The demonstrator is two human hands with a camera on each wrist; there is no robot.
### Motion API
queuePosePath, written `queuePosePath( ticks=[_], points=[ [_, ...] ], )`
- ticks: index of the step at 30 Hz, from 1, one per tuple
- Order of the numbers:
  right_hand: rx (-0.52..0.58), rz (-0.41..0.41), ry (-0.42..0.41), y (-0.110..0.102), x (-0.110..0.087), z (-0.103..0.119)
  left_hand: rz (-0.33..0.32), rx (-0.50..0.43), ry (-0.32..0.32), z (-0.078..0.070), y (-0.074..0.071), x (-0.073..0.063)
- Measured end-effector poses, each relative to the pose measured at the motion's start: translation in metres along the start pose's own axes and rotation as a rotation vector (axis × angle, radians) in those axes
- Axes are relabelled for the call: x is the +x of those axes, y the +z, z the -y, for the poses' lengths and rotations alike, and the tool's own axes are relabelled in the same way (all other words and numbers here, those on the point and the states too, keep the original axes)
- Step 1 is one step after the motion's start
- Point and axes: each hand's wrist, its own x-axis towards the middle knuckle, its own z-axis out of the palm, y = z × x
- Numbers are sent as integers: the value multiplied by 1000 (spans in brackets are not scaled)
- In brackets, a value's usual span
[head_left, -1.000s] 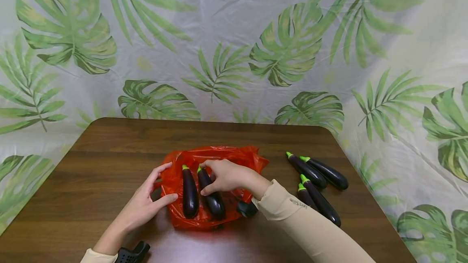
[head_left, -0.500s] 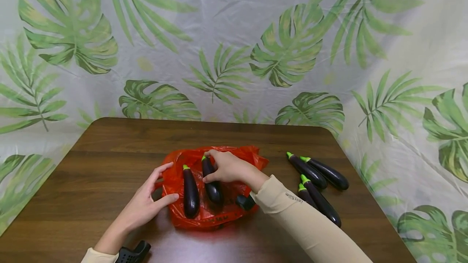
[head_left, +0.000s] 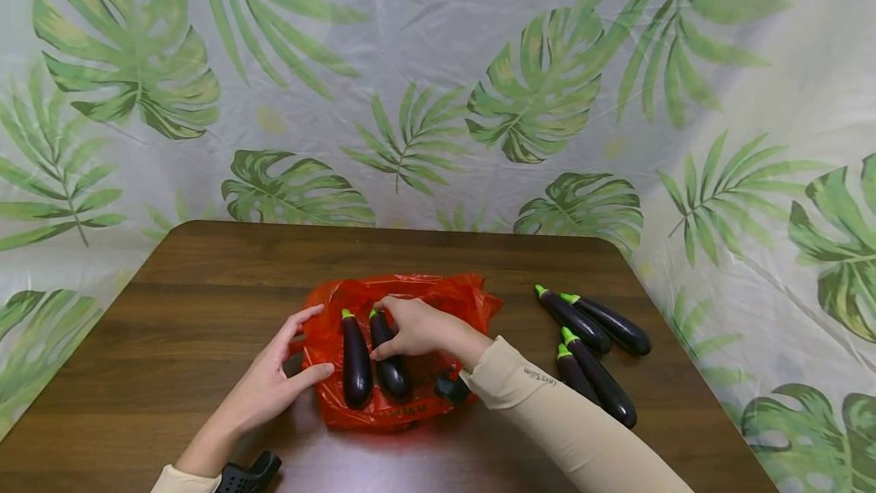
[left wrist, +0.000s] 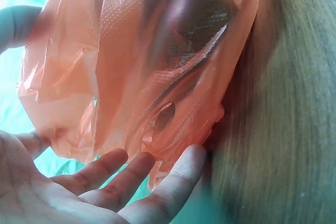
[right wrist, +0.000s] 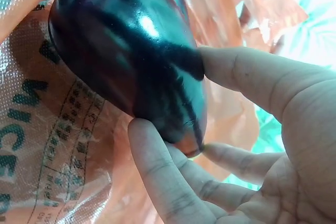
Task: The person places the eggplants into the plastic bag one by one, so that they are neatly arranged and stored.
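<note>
Red plastic bag [head_left: 467, 297] is lying crumpled on the desk [head_left: 226, 272]; right hand [head_left: 426, 326] is reaching over it, its grip clamped on one eggplant [head_left: 394, 379], thumb on one side, fingers on the other. That eggplant is lying along the red plastic, stem end away from me; whether it's fully inside the bag, can't tell. Pinch is sitting near the stem end, probably because the body is narrowing there. Second eggplant [head_left: 357, 364] is lying just left of it, also on the bag. Left hand [head_left: 277, 371] is standing at the bag's left side, grip apart, thumb and fingers spread, probably for steadying that edge. Four other eggplants [head_left: 602, 380] are resting right of the bag, only the head view showing them. Right wrist view is showing printed lettering [right wrist: 21, 116] large; left wrist view, a dark shape [left wrist: 191, 11] through the bag, too hazy for naming.
</note>
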Motion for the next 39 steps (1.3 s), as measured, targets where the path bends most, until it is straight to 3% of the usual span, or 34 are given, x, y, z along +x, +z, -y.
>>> queuePosePath(
  ticks=[24,39],
  points=[
    [-15,-60,54,12,13,4,9,-3,2,0,0,0],
    [-19,-57,61,14,15,2,10,4,-1,0,0,0]
  ],
)
